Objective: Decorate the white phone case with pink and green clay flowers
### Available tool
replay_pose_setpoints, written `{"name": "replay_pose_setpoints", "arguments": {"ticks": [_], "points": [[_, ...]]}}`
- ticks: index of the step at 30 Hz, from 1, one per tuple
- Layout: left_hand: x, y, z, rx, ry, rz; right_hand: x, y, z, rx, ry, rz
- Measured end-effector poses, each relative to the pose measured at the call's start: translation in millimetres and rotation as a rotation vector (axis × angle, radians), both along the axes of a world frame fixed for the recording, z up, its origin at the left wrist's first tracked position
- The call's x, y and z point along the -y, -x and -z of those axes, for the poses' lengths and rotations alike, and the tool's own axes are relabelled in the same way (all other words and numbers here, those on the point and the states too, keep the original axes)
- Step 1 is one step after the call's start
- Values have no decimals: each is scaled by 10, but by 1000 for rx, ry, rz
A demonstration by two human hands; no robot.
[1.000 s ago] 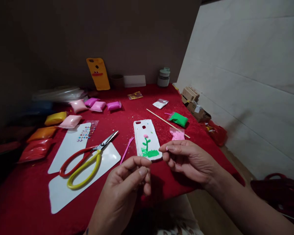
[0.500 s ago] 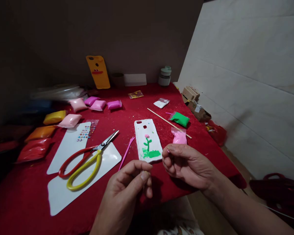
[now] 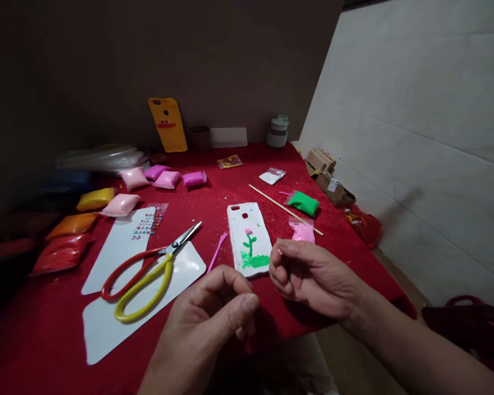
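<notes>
Right hand (image 3: 308, 277) pinches pink bit (image 3: 280, 252) near case (image 3: 251, 240) edge, gap leftward

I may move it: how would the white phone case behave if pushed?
The white phone case would probably slide rather than roll, lying flat on the red cloth. It is probably light, looking thin. The green stem and pink bloom might smear or loosen if touched, since they sit on its surface.
</notes>
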State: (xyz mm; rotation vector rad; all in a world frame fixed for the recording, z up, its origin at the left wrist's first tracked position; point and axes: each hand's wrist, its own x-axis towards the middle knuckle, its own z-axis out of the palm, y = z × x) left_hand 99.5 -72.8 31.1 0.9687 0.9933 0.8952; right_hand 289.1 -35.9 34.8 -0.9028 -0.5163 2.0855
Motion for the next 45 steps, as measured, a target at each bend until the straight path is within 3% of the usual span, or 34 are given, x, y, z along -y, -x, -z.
{"name": "replay_pose_setpoints", "arguments": {"ticks": [6, 9, 12, 17, 33, 45], "points": [[-351, 81, -570, -275, -403, -37, -283, 129, -222, 70, -180, -87], [-555, 57, -674, -275, -516, -118, -410, 187, -210, 68, -254, -105], [-693, 47, -563, -256, -518, -201, -470, 199, -124, 46, -246, -95], [-719, 63, -324, -319, -441, -188, -467, 165, -36, 0, -173, -99], [-736, 97, -250, -353, -417, -175, -420, 110, -25, -114, -260, -98], [-706, 99, -243, -318, -425, -168, -415, 114, -56, -59, -209, -40]]}}
